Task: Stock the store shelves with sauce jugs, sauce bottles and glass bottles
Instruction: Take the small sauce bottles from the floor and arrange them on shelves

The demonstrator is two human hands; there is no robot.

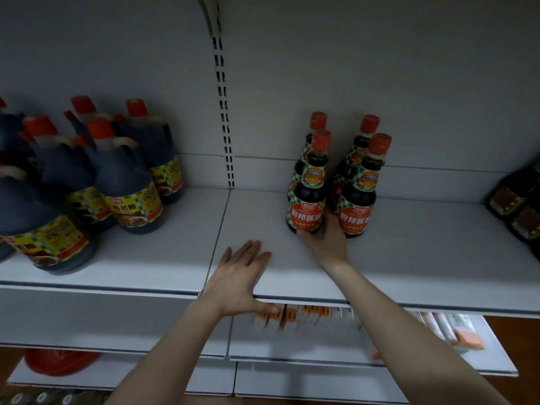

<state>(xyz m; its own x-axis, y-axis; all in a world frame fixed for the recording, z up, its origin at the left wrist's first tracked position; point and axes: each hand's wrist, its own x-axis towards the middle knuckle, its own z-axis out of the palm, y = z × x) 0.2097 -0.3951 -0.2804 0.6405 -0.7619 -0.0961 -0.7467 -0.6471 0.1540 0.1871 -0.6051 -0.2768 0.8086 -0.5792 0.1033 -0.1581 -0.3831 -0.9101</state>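
Observation:
Several dark soy sauce bottles with red caps stand in a cluster on the white shelf [409, 258]. My right hand [324, 238] grips the base of the front-left sauce bottle [308, 194], which stands upright on the shelf beside another front bottle [361, 197]. My left hand [242, 276] lies flat with straight fingers on the shelf's front edge, thumb under the lip, holding nothing. On the left section stand several big dark sauce jugs [122, 182] with red caps and handles.
Dark packaged bottles [517, 206] sit at the far right of the shelf. A slotted upright [223, 112] divides the back panel. The lower shelf holds orange-and-white boxes [304, 314] and a red lid [61, 361] at the left.

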